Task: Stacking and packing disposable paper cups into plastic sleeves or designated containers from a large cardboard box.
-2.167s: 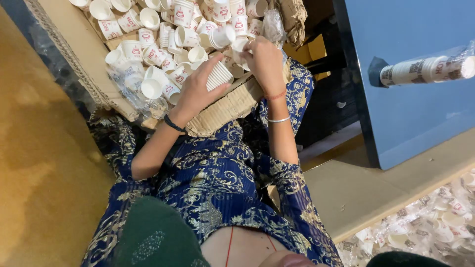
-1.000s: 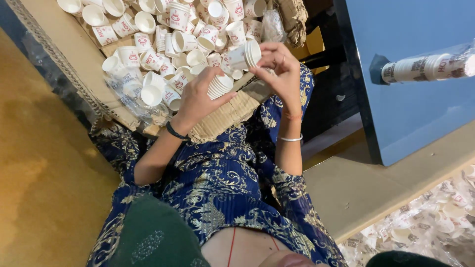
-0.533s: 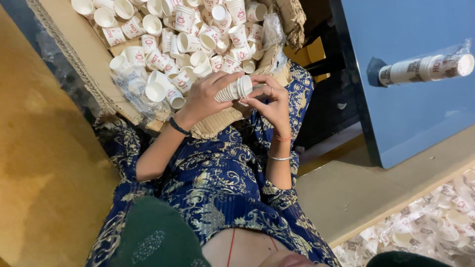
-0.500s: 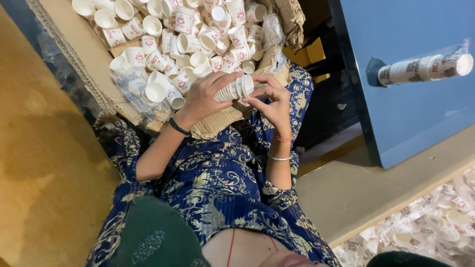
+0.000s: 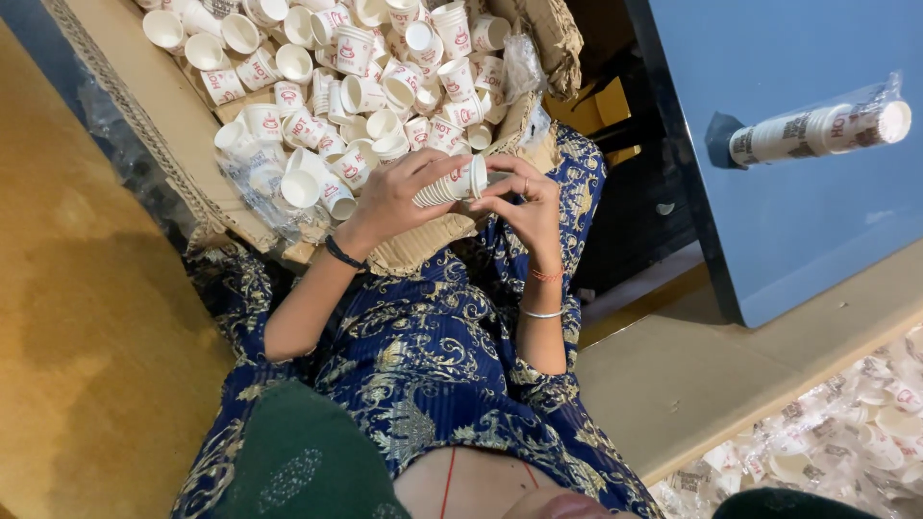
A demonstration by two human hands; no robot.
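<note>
So the big cardboard box in front of my lap is full of loose white paper cups. Just at its near edge, my left hand is wrapped around a nested stack of cups, lying sideways. My right hand pinches its open end with my fingertips.

loose paper cups crowd the cardboard box almost wall to wall, leaving bare cardboard only along its left side. both hands meet over the box's near edge, the left hand and right hand closed around a nested cup stack. crumpled plastic wrap clutters the near left corner. to the right, a blue cabinet walls off that side, a wrapped cup sleeve jutting from it.
</note>
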